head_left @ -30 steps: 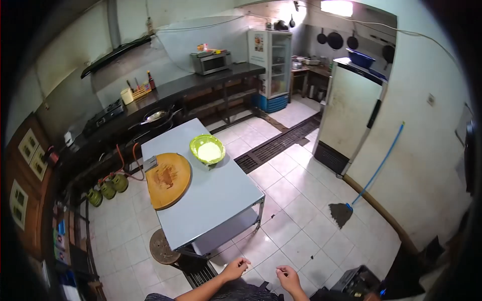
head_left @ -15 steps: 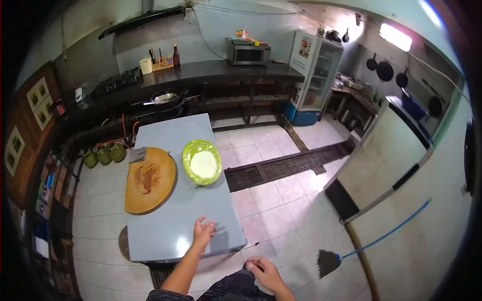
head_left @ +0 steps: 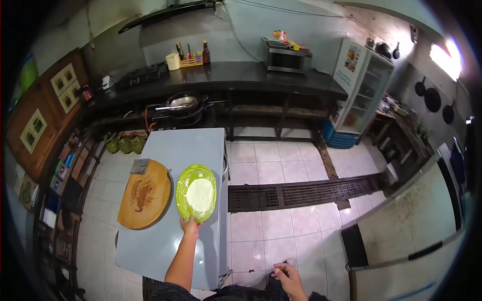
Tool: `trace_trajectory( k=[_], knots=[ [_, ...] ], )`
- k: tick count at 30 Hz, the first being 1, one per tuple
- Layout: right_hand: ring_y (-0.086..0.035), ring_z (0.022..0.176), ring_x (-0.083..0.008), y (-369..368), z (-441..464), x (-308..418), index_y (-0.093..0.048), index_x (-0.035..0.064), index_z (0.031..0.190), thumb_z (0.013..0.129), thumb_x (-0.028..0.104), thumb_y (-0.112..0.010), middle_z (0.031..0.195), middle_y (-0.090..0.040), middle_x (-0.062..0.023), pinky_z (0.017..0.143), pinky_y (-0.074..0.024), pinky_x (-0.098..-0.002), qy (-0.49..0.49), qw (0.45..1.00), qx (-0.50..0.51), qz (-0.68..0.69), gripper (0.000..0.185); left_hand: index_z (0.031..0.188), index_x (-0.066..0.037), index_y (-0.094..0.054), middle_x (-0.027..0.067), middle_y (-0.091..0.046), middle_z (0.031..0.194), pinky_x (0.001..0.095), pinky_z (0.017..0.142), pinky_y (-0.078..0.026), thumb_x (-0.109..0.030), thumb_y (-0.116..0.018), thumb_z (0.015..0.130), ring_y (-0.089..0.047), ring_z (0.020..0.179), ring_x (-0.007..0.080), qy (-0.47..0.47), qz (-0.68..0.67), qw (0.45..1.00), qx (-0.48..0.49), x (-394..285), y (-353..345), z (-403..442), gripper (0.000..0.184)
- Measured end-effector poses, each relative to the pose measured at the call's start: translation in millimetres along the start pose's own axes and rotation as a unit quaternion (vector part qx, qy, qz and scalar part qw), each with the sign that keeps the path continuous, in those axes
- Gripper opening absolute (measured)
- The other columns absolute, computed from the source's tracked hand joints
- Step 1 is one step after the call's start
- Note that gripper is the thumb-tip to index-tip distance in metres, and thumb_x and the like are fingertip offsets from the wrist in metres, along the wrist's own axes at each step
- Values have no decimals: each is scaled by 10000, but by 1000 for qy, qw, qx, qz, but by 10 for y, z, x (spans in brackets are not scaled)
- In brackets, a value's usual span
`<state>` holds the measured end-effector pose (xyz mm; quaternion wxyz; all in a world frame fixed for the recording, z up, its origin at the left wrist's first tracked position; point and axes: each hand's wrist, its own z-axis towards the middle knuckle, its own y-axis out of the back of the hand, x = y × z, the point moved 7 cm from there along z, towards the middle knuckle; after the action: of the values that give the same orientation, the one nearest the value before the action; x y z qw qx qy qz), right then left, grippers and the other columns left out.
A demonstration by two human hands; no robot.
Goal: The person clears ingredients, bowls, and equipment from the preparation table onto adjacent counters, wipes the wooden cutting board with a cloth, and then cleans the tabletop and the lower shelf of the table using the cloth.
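The left hand (head_left: 190, 227) is at the near rim of the green bowl (head_left: 183, 183), with its fingers bent over this rim; they seem to touch it, but how firmly they press I cannot tell. The right hand (head_left: 290, 282) is beside the table, over the floor, its fingers loosely curled and the thumb near the forefinger. I see nothing in it, though between the fingertips I cannot be sure.

The bowl lies directly beyond the left fingers, over the table (head_left: 150, 253), and has something white (head_left: 200, 195) inside. With one hand at one side only, a good hold would keep the thumb and fingers on both faces of the rim — and the bowl level, because the white content could slide or spill. The fingers should better remain outside of this content.

To the left of the bowl, the round wooden board (head_left: 156, 193) lies on the table, with a flat grey piece (head_left: 140, 166) on its far edge — perhaps a blade. Farther away, a pan (head_left: 182, 103) sits before the dark counter (head_left: 228, 75).
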<state>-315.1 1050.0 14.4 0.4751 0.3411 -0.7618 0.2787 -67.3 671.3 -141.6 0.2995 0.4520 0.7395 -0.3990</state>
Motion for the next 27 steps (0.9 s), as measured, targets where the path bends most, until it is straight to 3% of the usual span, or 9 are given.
trace_trajectory(
  k=[7, 13, 15, 17, 18, 20, 25, 27],
  knots=[
    [-605, 817, -137, 875, 1468, 365, -619, -22, 1116, 913, 108, -617, 952, -653, -84, 754, -475, -230, -13, 991, 112, -66, 242, 1366, -94, -274, 245, -473, 1180, 314, 558, -522, -65, -490, 896, -574, 772, 268, -57, 4, 995, -80, 248, -410, -763, 518],
    [-628, 874, -187, 1255, 2602, 957, -590, -29, 1174, 920, 169, -639, 1058, -651, -130, 799, -492, -256, 13, 955, 234, -183, 326, 1297, -83, -267, 256, -411, 1194, 385, 564, -521, -16, -452, 848, -561, 872, 308, -35, 18, 994, -101, 613, -1633, -1576, 490],
    [-629, 960, -237, 1180, 2871, 1156, -492, -28, 1315, 924, 187, -635, 1171, -613, -184, 842, -495, -282, 63, 920, 299, -246, 468, 1301, -79, -258, 255, -410, 1202, 416, 616, -535, -11, -458, 834, -550, 949, 337, -32, 63, 997, -30, 810, -2141, -1709, 512],
    [-600, 1056, -269, 1133, 3025, 1407, -306, -14, 1451, 930, 203, -629, 1277, -539, -241, 875, -492, -314, 41, 904, 310, -290, 650, 1309, -79, -255, 252, -409, 1216, 418, 674, -541, -9, -460, 824, -537, 998, 340, 7, 29, 1000, -6, 975, -2726, -1898, 532],
    [-600, 1056, -269, 1144, 3180, 1367, -306, -14, 1451, 930, 203, -629, 1277, -539, -241, 875, -492, -314, 36, 905, 306, -293, 650, 1312, -79, -253, 252, -409, 1220, 419, 693, -543, -8, -461, 820, -532, 1014, 341, 22, 17, 1000, 3, 1070, -3010, -1974, 539],
    [-597, 1054, -303, 1206, 3554, 1308, -203, 2, 1480, 932, 204, -601, 1310, -502, -253, 899, -486, -357, 95, 938, 285, -172, 707, 1335, -69, -229, 253, -403, 1246, 380, 760, -535, 4, -450, 814, -509, 1064, 307, 6, 24, 999, 31, 1249, -3494, -1976, 570],
    [-556, 1077, -273, 1742, 4355, 1565, -195, 0, 1473, 899, 59, -537, 1289, -497, -244, 869, -486, -324, 195, 957, 127, -173, 672, 1338, -50, -262, 233, -445, 1234, 323, 775, -523, -22, -521, 858, -549, 1002, 254, -14, 97, 991, 87, 1922, -4307, -1380, 547],
    [-551, 1092, -291, 1964, 4764, 1767, -198, -1, 1473, 890, 53, -528, 1290, -494, -252, 879, -481, -337, 182, 964, 99, -166, 672, 1330, -50, -270, 225, -448, 1222, 326, 777, -524, -23, -541, 857, -555, 983, 253, -9, 123, 984, 127, 1983, -4848, -1141, 545]
  ],
)
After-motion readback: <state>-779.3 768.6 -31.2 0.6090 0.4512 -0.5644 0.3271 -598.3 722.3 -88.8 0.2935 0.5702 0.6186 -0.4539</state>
